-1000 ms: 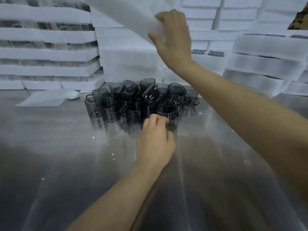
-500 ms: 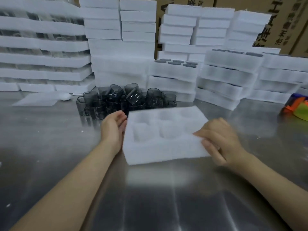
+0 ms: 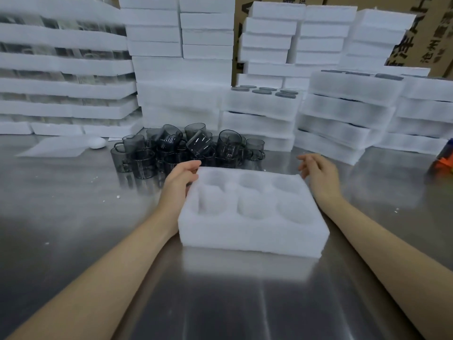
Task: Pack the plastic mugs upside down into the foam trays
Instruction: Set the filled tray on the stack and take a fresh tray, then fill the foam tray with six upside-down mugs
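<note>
A white foam tray [image 3: 247,235] with several round pockets, all without mugs, lies flat on the steel table in front of me. Behind it stands a heap of dark transparent plastic mugs [image 3: 186,149], some upright, some tipped over. My left hand [image 3: 180,182] lies against the tray's far left corner, fingers relaxed, thumb on the top edge. My right hand [image 3: 318,171] hovers just beyond the tray's far right corner, fingers loosely spread, holding nothing.
Stacks of white foam trays [image 3: 340,114] line the back of the steel table [image 3: 73,217], some with dark mugs in them. A loose foam sheet [image 3: 58,148] lies at the left. An orange and blue object [image 3: 445,161] sits at the right edge. Cardboard boxes [image 3: 431,33] stand behind.
The foam tray came down from my raised right hand onto the table and now lies squared in front of me. My right hand has let go and lifted off its right edge.
</note>
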